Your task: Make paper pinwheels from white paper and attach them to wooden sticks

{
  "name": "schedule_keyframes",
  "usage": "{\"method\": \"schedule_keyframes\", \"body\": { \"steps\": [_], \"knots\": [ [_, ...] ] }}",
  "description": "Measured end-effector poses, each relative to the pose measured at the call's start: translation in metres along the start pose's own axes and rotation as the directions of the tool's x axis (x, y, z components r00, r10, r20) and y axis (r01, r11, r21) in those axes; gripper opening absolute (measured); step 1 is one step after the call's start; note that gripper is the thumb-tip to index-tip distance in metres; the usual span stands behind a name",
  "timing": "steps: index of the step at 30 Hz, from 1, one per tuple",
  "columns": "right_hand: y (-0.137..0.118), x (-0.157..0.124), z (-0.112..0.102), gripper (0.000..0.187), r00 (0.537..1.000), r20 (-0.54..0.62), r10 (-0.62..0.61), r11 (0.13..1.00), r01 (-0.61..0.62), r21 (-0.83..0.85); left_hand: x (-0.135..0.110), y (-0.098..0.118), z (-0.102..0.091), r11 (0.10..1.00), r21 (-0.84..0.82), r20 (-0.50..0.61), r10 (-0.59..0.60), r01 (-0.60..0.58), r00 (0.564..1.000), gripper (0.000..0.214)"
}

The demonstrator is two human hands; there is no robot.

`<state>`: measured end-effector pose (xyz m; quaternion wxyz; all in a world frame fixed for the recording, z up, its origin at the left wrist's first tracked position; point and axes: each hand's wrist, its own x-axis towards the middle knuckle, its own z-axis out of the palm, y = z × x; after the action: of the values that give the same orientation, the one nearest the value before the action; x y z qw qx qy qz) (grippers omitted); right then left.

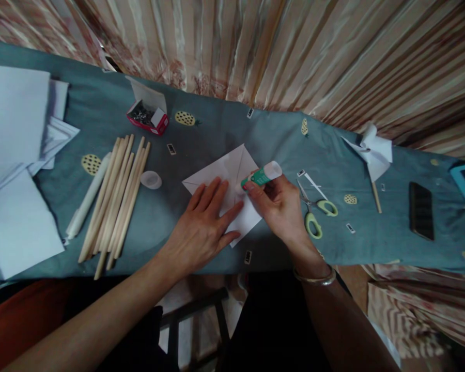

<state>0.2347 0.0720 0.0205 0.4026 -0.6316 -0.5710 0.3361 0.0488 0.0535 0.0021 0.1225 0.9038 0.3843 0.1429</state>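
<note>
Green glue stick (259,176) clasped in right grip (282,209); left grip (201,225) spread flat on paper (220,168).

The scene is dim, under soft, muted light. The sheets (15,113) at left look brightest, while the space below the desk (217,124) sinks almost to black. Soft shadows lie around the hands (196,230). Lettering on the glue stick (259,176) blurs; the curtain (201,51) fans out, stretched toward the edges.
</note>
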Motion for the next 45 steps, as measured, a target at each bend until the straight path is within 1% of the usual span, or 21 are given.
{"method": "schedule_keyframes", "body": {
  "steps": [12, 20, 27, 31, 38, 45],
  "knots": [
    [-0.006, 0.002, 0.003, 0.020, 0.999, 0.018, -0.040, 0.994, 0.041, -0.098, 0.001, 0.002, -0.001, 0.999, -0.030, 0.009, -0.010, 0.010, 1.000, 0.057],
    [-0.009, 0.004, 0.006, 0.020, 0.997, 0.051, -0.061, 0.995, 0.065, -0.079, 0.000, 0.001, -0.001, 1.000, -0.018, 0.000, -0.001, 0.001, 1.000, 0.057],
    [-0.012, 0.005, 0.008, 0.025, 0.995, 0.079, -0.066, 0.991, 0.075, -0.112, 0.001, 0.001, -0.001, 1.000, -0.024, 0.001, -0.009, 0.009, 1.000, 0.057],
    [-0.015, 0.005, 0.008, 0.022, 0.992, 0.106, -0.073, 0.988, 0.087, -0.131, 0.001, 0.002, -0.002, 0.999, -0.035, 0.005, -0.011, 0.011, 1.000, 0.058],
    [-0.022, 0.005, 0.005, 0.021, 0.979, 0.184, -0.083, 0.961, 0.127, -0.247, 0.001, 0.001, -0.002, 1.000, -0.030, 0.016, -0.006, 0.006, 1.000, 0.058],
    [-0.026, 0.004, 0.001, 0.014, 0.965, 0.237, -0.109, 0.944, 0.175, -0.281, 0.000, 0.001, -0.001, 1.000, -0.031, 0.003, 0.001, -0.001, 1.000, 0.057]
  ]
}}
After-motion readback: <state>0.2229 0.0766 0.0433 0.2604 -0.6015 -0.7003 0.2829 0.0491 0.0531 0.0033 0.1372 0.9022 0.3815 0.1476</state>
